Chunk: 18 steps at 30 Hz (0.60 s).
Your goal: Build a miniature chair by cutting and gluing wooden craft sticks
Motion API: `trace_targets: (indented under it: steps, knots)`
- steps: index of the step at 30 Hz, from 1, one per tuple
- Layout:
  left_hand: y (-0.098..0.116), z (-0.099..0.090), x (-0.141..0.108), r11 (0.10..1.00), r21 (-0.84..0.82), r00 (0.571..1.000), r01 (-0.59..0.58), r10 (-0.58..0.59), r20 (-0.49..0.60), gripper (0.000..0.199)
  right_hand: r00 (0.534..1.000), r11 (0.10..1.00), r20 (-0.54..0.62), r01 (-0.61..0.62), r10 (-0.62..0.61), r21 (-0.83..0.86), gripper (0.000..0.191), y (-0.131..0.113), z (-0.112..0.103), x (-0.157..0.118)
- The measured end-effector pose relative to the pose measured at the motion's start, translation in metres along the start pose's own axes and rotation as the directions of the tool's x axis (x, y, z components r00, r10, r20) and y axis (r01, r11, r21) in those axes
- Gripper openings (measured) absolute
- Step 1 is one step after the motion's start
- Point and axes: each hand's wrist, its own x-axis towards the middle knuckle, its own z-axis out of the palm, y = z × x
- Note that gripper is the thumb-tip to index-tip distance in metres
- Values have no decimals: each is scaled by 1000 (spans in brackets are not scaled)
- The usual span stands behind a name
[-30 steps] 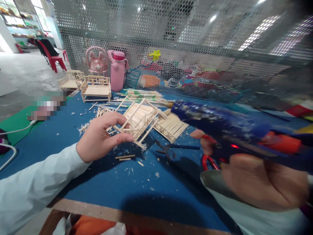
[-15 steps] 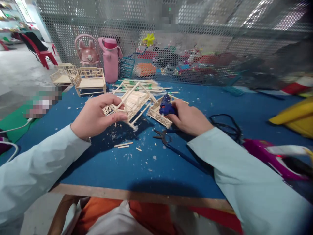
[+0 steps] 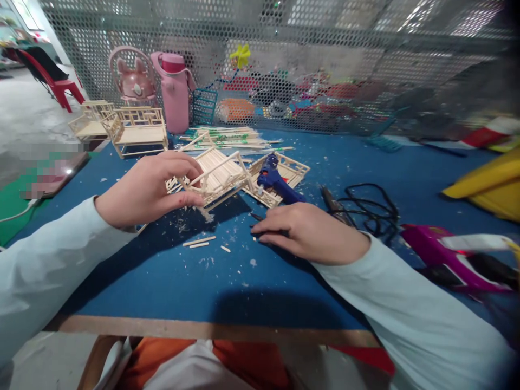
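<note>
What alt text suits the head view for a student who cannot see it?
A left hand holds a stick frame over a blue table; the right hand lies over a mostly hidden dark tool. A blue glue gun rests on another stick piece, with two stick models behind.

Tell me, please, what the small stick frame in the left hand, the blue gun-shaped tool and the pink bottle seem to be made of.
Small stick frame: probably bare wood or bamboo, matt and unpainted, from its pale tan look.
Blue gun-shaped tool: likely hard plastic, from its moulded shape.
Pink bottle: smooth, even pink, satin finish; plastic or coated metal, I cannot tell.
</note>
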Motion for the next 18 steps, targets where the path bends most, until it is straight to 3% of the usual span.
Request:
trace_targets:
  steps: [5, 10, 16, 18]
  knots:
    - [-2, -1, -2, 995, -79, 992, 63, -71, -103, 29, 998, 994, 32, -54, 57, -90, 15, -5, 10, 6]
    - [-7, -7, 0, 973, -185, 955, 136, -178, -237, 25, 998, 991, -54, -39, 32, -130, 23, -6, 16, 17]
    - [-20, -11, -5, 931, -319, 832, 177, -315, -457, 27, 989, 994, -123, -85, 77, -67, 24, -20, 21, 78]
    - [-24, -11, -8, 941, -266, 831, 211, -316, -459, 27, 988, 993, -110, -112, 109, -25, 24, -23, 24, 99]
